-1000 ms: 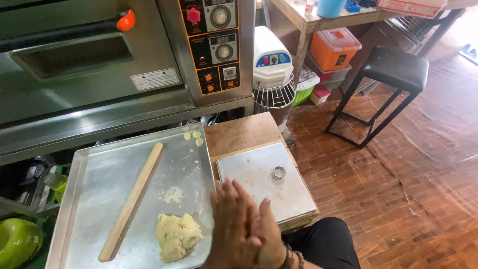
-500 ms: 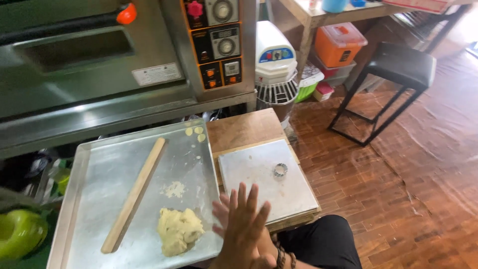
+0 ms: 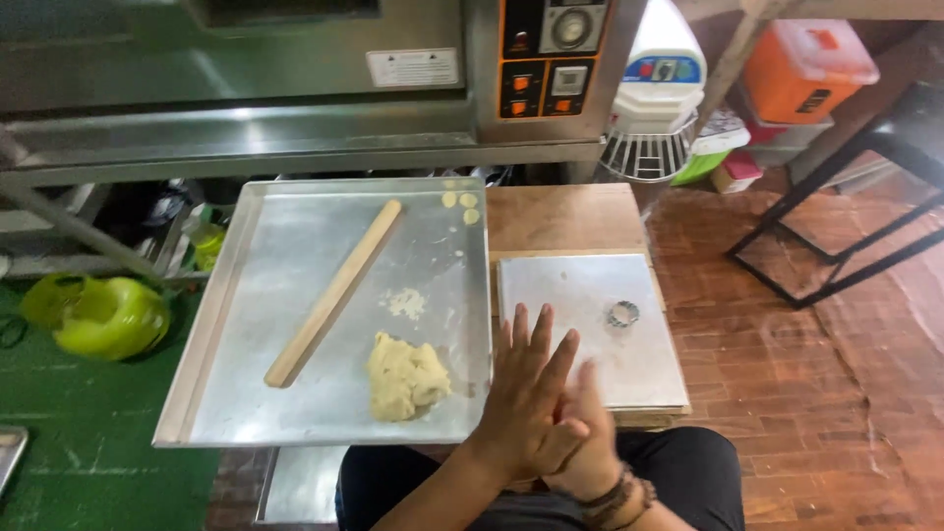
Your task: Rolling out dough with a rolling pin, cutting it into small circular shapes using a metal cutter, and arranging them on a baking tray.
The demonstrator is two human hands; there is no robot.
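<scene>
Oven [image 3: 295,69]: steel front fills the top; since a second ago the view has dipped, the scene itself unchanged.
Tray [image 3: 295,256]: large metal sheet, in the same place as before.
Flat plate [image 3: 590,295]: just right of the tray, a small ring cutter [image 3: 622,314] on it.
Rolling stick [image 3: 334,292]: lies diagonally on the tray, untouched.
Dough lump [image 3: 405,376]: near the tray's front edge, unmoved.
Left hand [image 3: 526,398]: fingers spread, holding nothing, still pressed palm to palm with the right.
Right hand [image 3: 588,447]: flat against the left, empty.
</scene>
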